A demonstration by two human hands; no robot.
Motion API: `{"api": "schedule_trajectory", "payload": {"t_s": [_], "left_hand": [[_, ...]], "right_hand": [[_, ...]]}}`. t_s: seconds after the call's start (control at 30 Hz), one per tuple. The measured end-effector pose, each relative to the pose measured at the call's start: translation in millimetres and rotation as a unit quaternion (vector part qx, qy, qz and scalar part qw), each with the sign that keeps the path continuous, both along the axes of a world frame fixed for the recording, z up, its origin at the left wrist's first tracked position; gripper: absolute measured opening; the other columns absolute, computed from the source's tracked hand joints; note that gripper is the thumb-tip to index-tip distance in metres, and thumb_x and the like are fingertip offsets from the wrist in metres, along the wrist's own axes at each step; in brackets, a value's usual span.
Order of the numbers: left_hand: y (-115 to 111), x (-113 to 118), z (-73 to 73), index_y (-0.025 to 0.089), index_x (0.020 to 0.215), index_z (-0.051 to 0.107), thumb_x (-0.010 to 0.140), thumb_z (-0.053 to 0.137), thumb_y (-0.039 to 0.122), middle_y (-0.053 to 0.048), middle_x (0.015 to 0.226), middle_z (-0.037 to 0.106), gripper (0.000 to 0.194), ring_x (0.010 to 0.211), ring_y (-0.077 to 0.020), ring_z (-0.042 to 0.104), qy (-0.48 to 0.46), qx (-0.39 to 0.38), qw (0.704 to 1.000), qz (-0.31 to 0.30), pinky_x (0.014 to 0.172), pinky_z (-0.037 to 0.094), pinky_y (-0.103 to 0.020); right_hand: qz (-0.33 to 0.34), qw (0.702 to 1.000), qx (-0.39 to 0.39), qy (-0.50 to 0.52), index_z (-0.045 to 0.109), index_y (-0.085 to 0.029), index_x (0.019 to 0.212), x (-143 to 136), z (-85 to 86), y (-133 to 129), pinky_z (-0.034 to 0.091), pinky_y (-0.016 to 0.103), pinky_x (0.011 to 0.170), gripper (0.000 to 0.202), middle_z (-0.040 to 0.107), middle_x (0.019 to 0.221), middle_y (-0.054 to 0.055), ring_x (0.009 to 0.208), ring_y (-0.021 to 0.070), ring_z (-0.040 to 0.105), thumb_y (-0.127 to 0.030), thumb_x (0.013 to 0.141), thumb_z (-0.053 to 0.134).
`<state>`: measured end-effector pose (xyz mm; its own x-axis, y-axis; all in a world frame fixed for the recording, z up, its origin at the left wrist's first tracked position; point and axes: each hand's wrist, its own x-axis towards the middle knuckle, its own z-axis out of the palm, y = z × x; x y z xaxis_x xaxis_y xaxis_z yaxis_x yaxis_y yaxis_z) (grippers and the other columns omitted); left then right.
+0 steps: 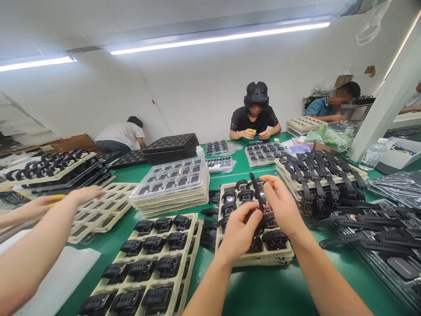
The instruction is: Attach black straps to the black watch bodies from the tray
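Note:
Between both hands is a black smartwatch (257, 189), its strap standing upright above a cream tray (219, 239). My left hand (241, 230) pinches its lower part from the left, fingers closed. My right hand (283, 205) has its fingertips closed on the right side of the same watch. Beneath them, the tray's compartments hold several black watches, some with round sensor backs facing up. My fingers partly hide the held watch and the tray's middle.
Another cream tray (189, 259) of strapped watches lies front left. Watches with hanging straps (317, 175) cover a stack at right. Clear-lidded trays (174, 175) are stacked behind. A co-worker's arms (42, 237) reach in from the left. A person (255, 116) sits opposite. A bottle (374, 154) stands right.

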<state>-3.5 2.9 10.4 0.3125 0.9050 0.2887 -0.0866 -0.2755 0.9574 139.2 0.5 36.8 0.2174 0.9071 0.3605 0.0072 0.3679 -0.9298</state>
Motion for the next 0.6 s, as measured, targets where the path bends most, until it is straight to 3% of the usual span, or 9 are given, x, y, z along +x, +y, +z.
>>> {"api": "schedule_trajectory", "payload": {"t_s": [0.07, 0.13, 0.3, 0.4, 0.47, 0.6], "left_hand": [[2, -10, 4.2, 0.022, 0.105, 0.078, 0.091, 0.069, 0.036, -0.009, 0.095, 0.072, 0.022, 0.09, -0.0241, 0.061, 0.064, 0.137, 0.983, 0.109, 0.084, 0.048, -0.034], [4, -18, 6.3, 0.024, 0.112, 0.077, 0.093, 0.067, 0.029, -0.01, 0.096, 0.072, 0.023, 0.089, -0.0251, 0.061, 0.105, 0.22, 0.958, 0.151, 0.085, 0.047, -0.035], [7, -23, 1.0, 0.023, 0.125, 0.067, 0.099, 0.058, 0.028, -0.012, 0.108, 0.072, 0.028, 0.094, -0.0262, 0.062, 0.142, 0.329, 0.921, 0.149, 0.086, 0.05, -0.038], [11, -21, -4.8, 0.021, 0.143, 0.045, 0.103, 0.049, 0.025, -0.015, 0.124, 0.064, 0.04, 0.103, -0.0247, 0.061, 0.15, 0.408, 0.892, 0.124, 0.089, 0.053, -0.039], [13, -20, -6.9, 0.021, 0.145, 0.037, 0.103, 0.048, 0.019, -0.014, 0.121, 0.062, 0.043, 0.101, -0.0218, 0.061, 0.126, 0.453, 0.873, 0.132, 0.087, 0.054, -0.037], [13, -19, -4.5, 0.021, 0.13, 0.052, 0.102, 0.049, 0.015, -0.008, 0.103, 0.065, 0.029, 0.09, -0.0193, 0.059, 0.121, 0.491, 0.849, 0.153, 0.08, 0.053, -0.032]], "right_hand": [[0.04, 0.995, 0.006, -0.09, 0.066, -0.024, 0.114, -1, 0.5, -5, 0.042, 0.028, 0.061, 0.031, 0.055, 0.078, -0.002, 0.068, 0.0163, 0.05, -0.05, 0.096, 0.062], [0.088, 0.988, -0.006, -0.125, 0.07, -0.024, 0.105, -4, -2.0, -7, 0.04, 0.028, 0.059, 0.028, 0.058, 0.075, -0.001, 0.066, 0.016, 0.05, -0.049, 0.096, 0.063], [0.098, 0.994, -0.027, 0.029, 0.073, -0.021, 0.101, -18, -13.1, -3, 0.046, 0.026, 0.057, 0.035, 0.068, 0.085, 0.004, 0.065, 0.0149, 0.055, -0.054, 0.095, 0.064], [0.104, 0.989, -0.029, 0.099, 0.075, -0.021, 0.1, -21, -14.8, -1, 0.048, 0.024, 0.057, 0.039, 0.069, 0.085, 0.003, 0.065, 0.0139, 0.058, -0.057, 0.088, 0.072], [0.109, 0.985, -0.038, 0.126, 0.076, -0.02, 0.098, -20, -14.3, 0, 0.048, 0.022, 0.055, 0.04, 0.067, 0.079, 0.002, 0.062, 0.0125, 0.057, -0.058, 0.084, 0.077], [0.121, 0.98, -0.044, 0.151, 0.078, -0.02, 0.095, -19, -15.1, 0, 0.047, 0.021, 0.054, 0.042, 0.063, 0.072, 0.0, 0.059, 0.0112, 0.055, -0.059, 0.081, 0.08]]}}
